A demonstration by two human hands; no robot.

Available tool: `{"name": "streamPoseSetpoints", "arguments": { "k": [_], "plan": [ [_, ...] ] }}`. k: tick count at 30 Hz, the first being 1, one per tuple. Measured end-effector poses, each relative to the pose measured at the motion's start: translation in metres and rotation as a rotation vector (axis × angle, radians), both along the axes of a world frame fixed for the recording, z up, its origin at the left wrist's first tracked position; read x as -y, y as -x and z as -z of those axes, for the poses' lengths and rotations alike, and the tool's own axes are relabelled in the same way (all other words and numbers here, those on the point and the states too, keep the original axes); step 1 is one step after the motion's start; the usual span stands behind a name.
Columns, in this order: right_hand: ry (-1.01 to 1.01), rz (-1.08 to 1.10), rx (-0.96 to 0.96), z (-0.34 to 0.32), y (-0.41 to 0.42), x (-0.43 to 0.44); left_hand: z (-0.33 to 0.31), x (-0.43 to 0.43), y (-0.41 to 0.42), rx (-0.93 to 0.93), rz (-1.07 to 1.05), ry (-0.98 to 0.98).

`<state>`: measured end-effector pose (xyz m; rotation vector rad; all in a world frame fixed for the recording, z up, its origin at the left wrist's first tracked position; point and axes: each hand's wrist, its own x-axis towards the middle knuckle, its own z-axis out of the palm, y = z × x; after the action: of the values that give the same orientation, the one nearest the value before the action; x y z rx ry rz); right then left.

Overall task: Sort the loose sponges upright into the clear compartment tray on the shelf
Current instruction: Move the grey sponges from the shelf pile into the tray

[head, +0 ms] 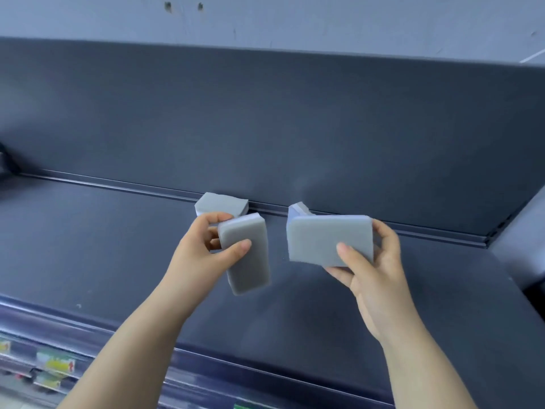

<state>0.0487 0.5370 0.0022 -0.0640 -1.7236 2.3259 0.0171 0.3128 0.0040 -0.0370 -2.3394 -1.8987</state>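
The left hand (203, 249) pinches one sponge (250, 261) nearly upright, the right hand (368, 270) clasps a second sponge (324, 237) long-axis level; tray unseen.

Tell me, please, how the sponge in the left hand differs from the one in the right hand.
The left-hand sponge hangs with its long side nearly vertical; the right-hand sponge lies with its long side horizontal. The left hand pinches its sponge near the top end, while the right hand grips its sponge at the right end. Both are grey, rounded blocks held above the shelf.
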Motion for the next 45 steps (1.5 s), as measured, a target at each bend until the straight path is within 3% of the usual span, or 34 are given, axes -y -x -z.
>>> {"name": "streamPoseSetpoints", "arguments": {
  "k": [2,3,7,10,17,31,39,45],
  "plan": [
    [0.128,-0.057,-0.046,-0.003,0.001,0.030,0.000,0.014,-0.004,0.029,0.033,-0.003],
    [0.093,-0.086,-0.047,-0.002,0.001,0.046,-0.001,0.023,-0.007,0.036,0.041,-0.021],
    [-0.339,-0.140,0.102,0.002,-0.002,0.110,-0.008,0.078,-0.017,0.011,-0.025,-0.117],
    [-0.583,-0.216,0.089,-0.001,-0.007,0.161,-0.014,0.133,-0.027,-0.035,-0.047,-0.035],
    [-0.828,-0.326,-0.059,-0.013,-0.027,0.294,-0.022,0.274,-0.063,-0.089,-0.096,0.163],
    [-0.872,-0.332,-0.183,-0.016,-0.023,0.455,-0.038,0.437,-0.076,-0.116,-0.123,0.390],
    [-0.794,-0.246,-0.252,-0.012,0.043,0.540,-0.021,0.511,-0.045,-0.138,-0.175,0.345],
    [-0.704,-0.239,-0.319,-0.036,0.111,0.623,-0.060,0.596,0.016,-0.272,-0.229,0.452]
  ]
}}
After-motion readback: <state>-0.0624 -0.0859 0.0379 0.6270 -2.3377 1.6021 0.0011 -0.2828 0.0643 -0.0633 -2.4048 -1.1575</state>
